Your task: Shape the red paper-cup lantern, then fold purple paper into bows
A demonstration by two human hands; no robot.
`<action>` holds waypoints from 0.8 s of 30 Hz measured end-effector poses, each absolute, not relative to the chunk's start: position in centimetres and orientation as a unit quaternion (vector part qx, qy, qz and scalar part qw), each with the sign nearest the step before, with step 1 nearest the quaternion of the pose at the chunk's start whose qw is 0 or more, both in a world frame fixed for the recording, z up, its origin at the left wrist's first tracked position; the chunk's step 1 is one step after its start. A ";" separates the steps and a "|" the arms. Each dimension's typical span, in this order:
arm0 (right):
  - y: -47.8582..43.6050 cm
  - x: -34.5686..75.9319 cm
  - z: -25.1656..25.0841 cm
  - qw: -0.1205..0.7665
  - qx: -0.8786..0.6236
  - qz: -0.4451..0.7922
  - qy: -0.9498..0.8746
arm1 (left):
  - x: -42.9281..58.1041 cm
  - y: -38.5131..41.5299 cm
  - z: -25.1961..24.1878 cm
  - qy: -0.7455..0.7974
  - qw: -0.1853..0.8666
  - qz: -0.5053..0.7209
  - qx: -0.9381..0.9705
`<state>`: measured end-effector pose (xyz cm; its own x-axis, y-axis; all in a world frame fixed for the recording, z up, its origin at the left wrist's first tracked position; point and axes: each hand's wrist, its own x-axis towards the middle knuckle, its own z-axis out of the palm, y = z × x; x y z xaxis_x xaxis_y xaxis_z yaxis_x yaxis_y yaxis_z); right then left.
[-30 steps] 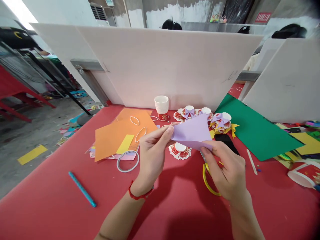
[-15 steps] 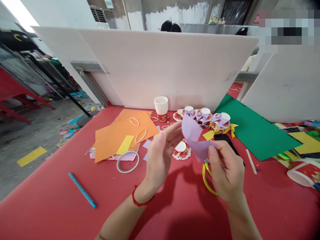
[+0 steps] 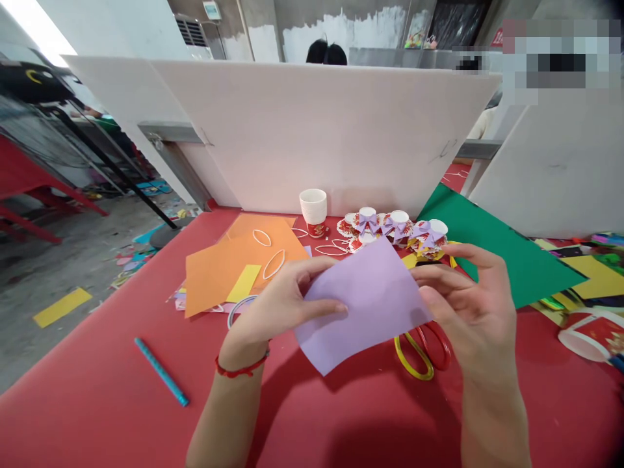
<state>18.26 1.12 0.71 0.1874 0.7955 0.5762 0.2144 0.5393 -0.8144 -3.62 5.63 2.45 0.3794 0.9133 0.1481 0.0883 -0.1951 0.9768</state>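
Note:
A sheet of purple paper [image 3: 363,302], slightly curved, is held above the table in front of me. My left hand [image 3: 297,299] grips its left side, thumb on the upper face and fingers behind. At the right edge, my right hand [image 3: 468,305] has its thumb and a fingertip on the paper, while the index finger is lifted away. Scissors with yellow [image 3: 414,364] and red handles lie below the sheet, their blades hidden. Behind it stand small paper-cup pieces with purple bows [image 3: 397,224], some partly covered by the sheet.
Orange sheets [image 3: 209,279] with a yellow strip lie at the left. Beside my left wrist is a partly hidden roll of tape [image 3: 236,312]. A teal pen [image 3: 160,372] lies front left. Stacked paper cups [image 3: 313,211] stand against the white partition [image 3: 316,130]. Green card [image 3: 517,266] lies right.
The purple paper has gone from bent to spread out flatter and lower. My left hand has moved from an upright palm to gripping its left side. My right hand has shifted slightly right.

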 end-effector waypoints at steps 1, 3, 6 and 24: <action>1.1 18.3 0.8 0.633 -0.423 0.236 -0.603 | -3.8 5.6 2.5 0.381 0.494 0.384 0.681; 1.0 18.2 0.9 0.612 -0.436 0.232 -0.618 | -3.9 5.4 2.7 0.374 0.470 0.354 0.717; 1.0 18.0 1.0 0.583 -0.462 0.192 -0.639 | -3.9 5.3 2.8 0.371 0.441 0.323 0.750; 0.6 17.9 1.5 0.541 -0.488 0.121 -0.674 | -4.3 5.2 3.0 0.411 0.422 0.291 0.753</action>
